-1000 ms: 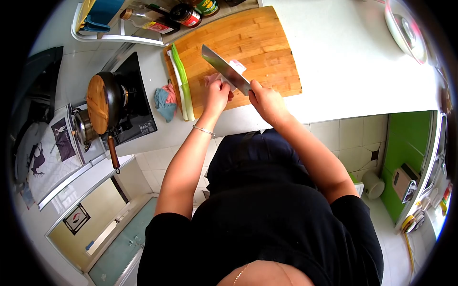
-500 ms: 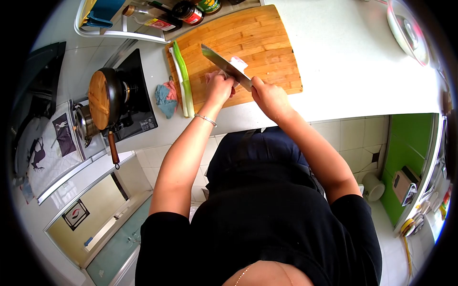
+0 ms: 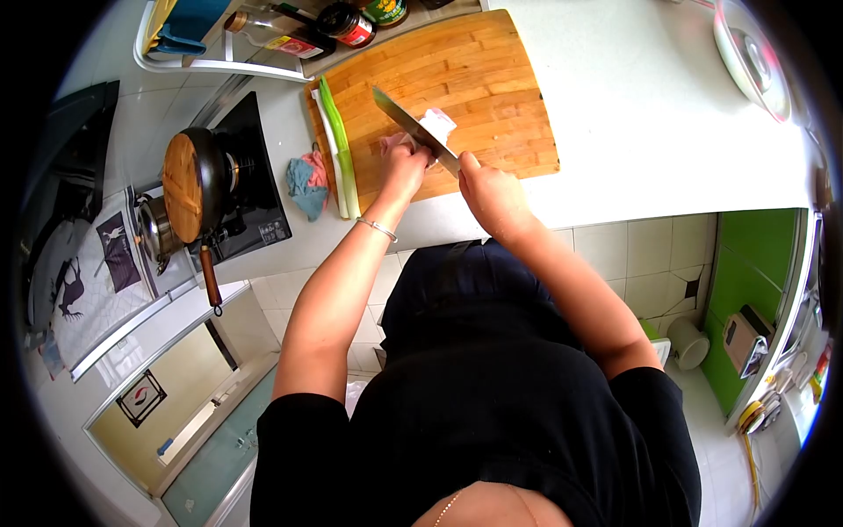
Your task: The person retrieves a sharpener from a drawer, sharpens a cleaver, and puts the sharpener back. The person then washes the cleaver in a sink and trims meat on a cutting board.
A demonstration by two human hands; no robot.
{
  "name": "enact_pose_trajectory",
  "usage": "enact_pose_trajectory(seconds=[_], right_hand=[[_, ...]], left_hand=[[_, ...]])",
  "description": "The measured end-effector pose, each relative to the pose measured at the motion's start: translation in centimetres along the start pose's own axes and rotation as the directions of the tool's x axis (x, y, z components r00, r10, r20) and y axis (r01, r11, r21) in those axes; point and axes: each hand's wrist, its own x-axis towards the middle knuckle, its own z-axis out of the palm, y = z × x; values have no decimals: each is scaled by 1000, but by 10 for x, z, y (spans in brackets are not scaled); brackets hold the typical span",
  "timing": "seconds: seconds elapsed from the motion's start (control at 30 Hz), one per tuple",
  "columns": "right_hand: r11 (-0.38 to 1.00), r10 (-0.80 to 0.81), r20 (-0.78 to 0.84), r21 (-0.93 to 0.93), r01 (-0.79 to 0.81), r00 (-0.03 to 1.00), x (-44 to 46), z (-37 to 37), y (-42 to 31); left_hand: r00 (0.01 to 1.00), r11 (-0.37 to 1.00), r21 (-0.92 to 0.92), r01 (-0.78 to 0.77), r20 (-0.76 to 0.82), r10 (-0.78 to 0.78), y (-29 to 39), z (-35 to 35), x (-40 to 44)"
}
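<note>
A wooden cutting board lies on the counter. My right hand is closed round the handle of a cleaver, whose blade points up and to the left over pale pink meat. Beside the blade, on its left, my left hand presses on the meat with curled fingers; more of the meat shows past the fingertips. Along the board's left edge lie green and white stalks. The blade hides part of the meat.
Left of the board, a crumpled blue and pink cloth lies on the counter. A wood-lidded pan is on the black stove. Bottles and jars stand behind the board. At the far right is a white bowl.
The cleaver and my right hand have shifted slightly beside my left hand, and a little more of the meat shows right of the blade. Both hands keep their hold.
</note>
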Motion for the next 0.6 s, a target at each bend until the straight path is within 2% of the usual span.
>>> enact_pose_trajectory(seconds=[0.2,0.27,0.33,0.37,0.43,0.47,0.53,0.6], right_hand=[[999,34,52,-22,-33,998,10,1,-4],[1000,-13,-27,-26,13,1000,16,6,-2],[1000,-13,-11,-24,12,1000,20,6,0],[1000,-16,8,-20,16,1000,21,5,-1],[1000,-13,42,5,13,999,18,-3,2],[1000,-14,78,29,12,997,17,-6,2],[1000,-7,86,1,7,996,12,-11,-1],[1000,1,93,-27,1,996,12,-9,0]], left_hand=[[999,999,19,-48,21,47,0,-5,-1],[997,996,56,-75,12,74,8,-7,-2],[986,987,-76,140,102,-133,18,-11,-2],[986,987,-75,139,104,-131,21,-13,-4],[959,949,-182,258,165,-229,26,-17,-6],[960,950,-182,255,163,-226,22,-15,-6],[996,992,-91,84,25,-82,12,-9,-12],[1000,999,-45,23,14,-23,7,-8,-13]])
